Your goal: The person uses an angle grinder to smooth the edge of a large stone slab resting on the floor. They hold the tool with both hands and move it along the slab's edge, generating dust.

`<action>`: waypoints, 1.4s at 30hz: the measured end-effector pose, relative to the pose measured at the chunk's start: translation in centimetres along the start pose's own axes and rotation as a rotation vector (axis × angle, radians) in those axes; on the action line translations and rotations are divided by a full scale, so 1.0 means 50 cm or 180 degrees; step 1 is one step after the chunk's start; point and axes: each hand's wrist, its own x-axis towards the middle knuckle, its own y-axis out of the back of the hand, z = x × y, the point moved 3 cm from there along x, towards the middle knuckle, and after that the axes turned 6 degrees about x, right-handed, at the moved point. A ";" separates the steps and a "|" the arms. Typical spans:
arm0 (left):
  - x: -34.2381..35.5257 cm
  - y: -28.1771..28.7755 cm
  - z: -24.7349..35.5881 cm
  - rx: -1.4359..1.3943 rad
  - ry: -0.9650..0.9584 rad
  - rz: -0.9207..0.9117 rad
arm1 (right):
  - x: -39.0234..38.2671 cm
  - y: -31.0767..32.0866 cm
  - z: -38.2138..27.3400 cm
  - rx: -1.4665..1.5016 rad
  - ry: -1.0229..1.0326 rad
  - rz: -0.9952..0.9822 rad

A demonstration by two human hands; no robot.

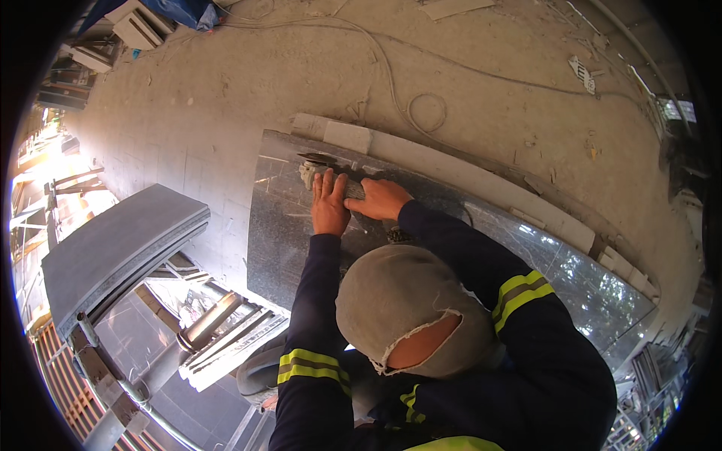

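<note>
A: Where are the two hands?

B: Both sit on the dark polished stone slab [301, 248], up near its far end, around twelve o'clock from the grey cloth hood [402, 301] in the middle of the view. The left hand [329, 201] lies palm down, its fingers [325, 184] stretched out flat and together, pointing toward twelve o'clock.

A: And the right one?

B: The right hand [380, 199] is just beside it at three o'clock, fingers curled closed round the grey body of a small power tool [331, 179]. The tool runs off toward ten o'clock from that grip.

A: So where is the tool compared with the left fingers?

B: Under and just past them. The left fingertips rest on or right at the tool's head; its front end [316, 159] shows at eleven o'clock of those fingertips, touching the slab's surface.

A: What carries the slab?

B: Pale stone strips [466, 177] line its far edge, on the three o'clock side, and the dusty concrete floor [226, 90] spreads beyond. I cannot tell what props it up underneath.

A: Anything else near?

B: A thin cable [425, 113] loops on the floor at one o'clock of the hands. Well apart, at eight o'clock, another grey slab [120, 248] rests on a metal frame [113, 376]. Dark sleeves with yellow reflective bands [519, 293] lead to both hands.
</note>
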 end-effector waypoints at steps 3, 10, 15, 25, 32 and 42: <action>0.007 0.001 -0.010 0.0050 -0.0013 0.0039 | 0.015 -0.005 -0.002 0.0017 0.0040 0.0002; -0.004 0.002 0.014 0.0048 0.0011 0.0015 | -0.006 -0.002 0.013 0.0027 -0.0042 0.0010; -0.014 0.011 0.044 -0.0007 -0.0058 0.0081 | -0.037 0.007 0.028 0.0045 0.0035 0.0180; -0.018 0.005 0.051 0.0000 -0.0061 0.0061 | -0.050 0.008 0.035 -0.0058 0.0071 0.0299; -0.003 0.003 0.026 -0.0011 0.0035 -0.0061 | -0.017 0.000 0.021 -0.0025 -0.0024 0.0110; -0.015 0.004 0.038 0.0075 -0.0031 -0.0014 | -0.036 0.015 0.020 -0.0071 -0.0138 -0.0122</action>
